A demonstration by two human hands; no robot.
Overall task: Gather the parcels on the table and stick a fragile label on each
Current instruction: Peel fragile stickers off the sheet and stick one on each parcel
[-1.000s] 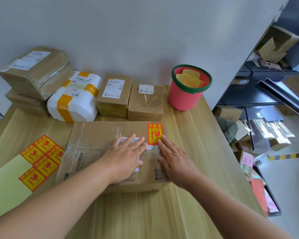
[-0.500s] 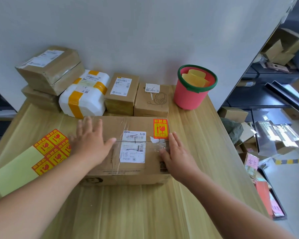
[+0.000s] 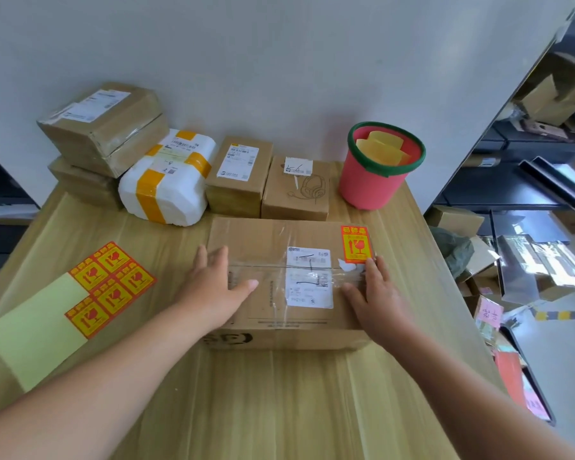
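Label sheet [image 3: 110, 287] sits well left of the big carton [image 3: 289, 283], our landmark. Our left hand [image 3: 218, 287] lies flat and open on the carton's left end, right hand [image 3: 377, 293] open on its right end, just below the stuck fragile label [image 3: 357, 244]. Carton's long axis runs left-right between our hands. Unlabelled parcels [image 3: 236, 175] sit behind it; left hand looks nearer them.

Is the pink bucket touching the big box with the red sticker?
Apart. The head view shows bare table between the pink bucket and the big box.
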